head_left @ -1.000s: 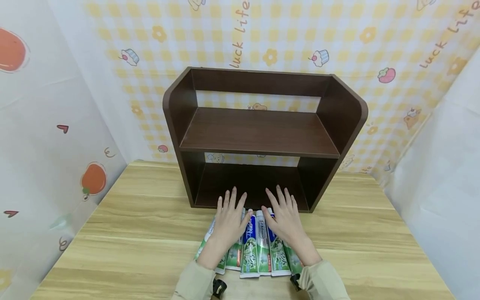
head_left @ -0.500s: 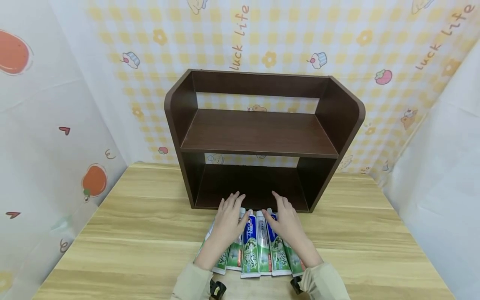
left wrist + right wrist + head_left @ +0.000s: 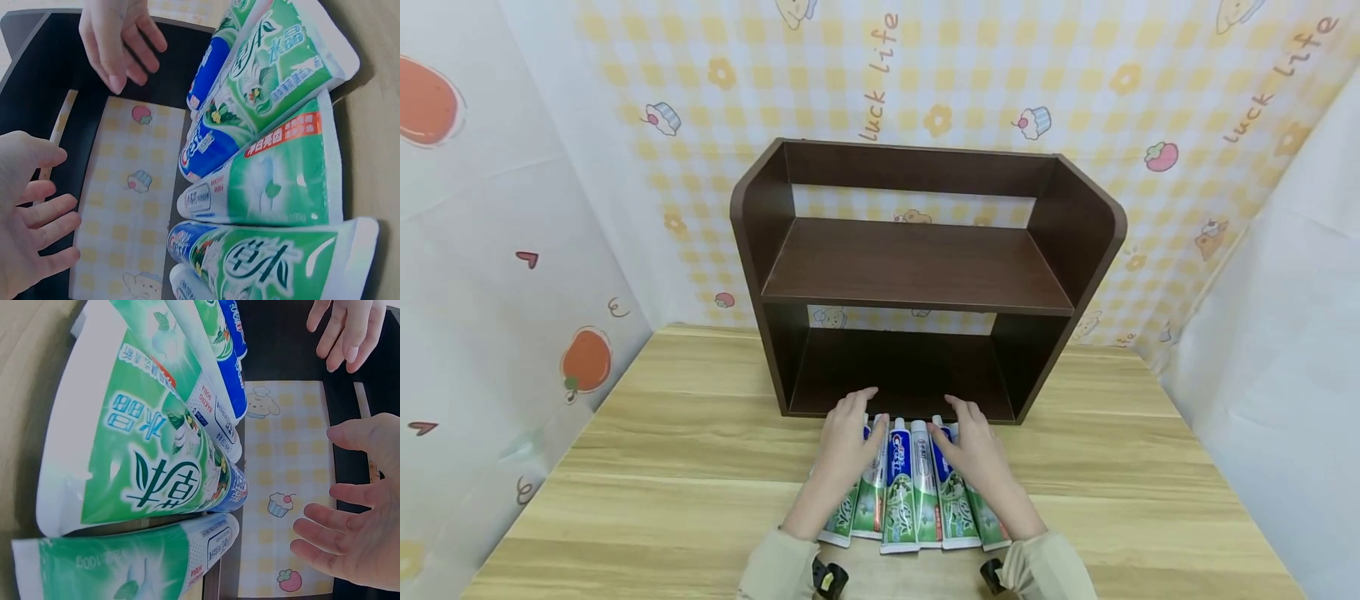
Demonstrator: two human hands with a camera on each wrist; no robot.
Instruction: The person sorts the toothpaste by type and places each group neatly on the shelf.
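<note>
Several green, white and blue toothpaste tubes [image 3: 899,508] lie side by side in a fan, caps toward the shelf. Over the left tubes hovers my left hand [image 3: 844,440], fingers loosely bent and holding nothing. My right hand [image 3: 977,450] is above the right tubes in a similar loose pose, thumb apart from the fingers. The left wrist view shows a crystal-herb tube [image 3: 269,75] close by, apart from the left fingers. In the right wrist view, another green tube [image 3: 144,444] lies apart from the right hand. Parts of the outer tubes are hidden under the hands and forearms.
A dark brown two-tier shelf [image 3: 917,260] stands just behind the tubes, its lower compartment facing the hands. Wood-grain table [image 3: 700,467] extends to both sides. A yellow checked cloth [image 3: 985,75] hangs behind, with white cloth at the left and right.
Both hands have drawn their spread fingers in to a looser bend and pulled back slightly from the shelf. The left hand has shifted left, uncovering more of the tubes.
</note>
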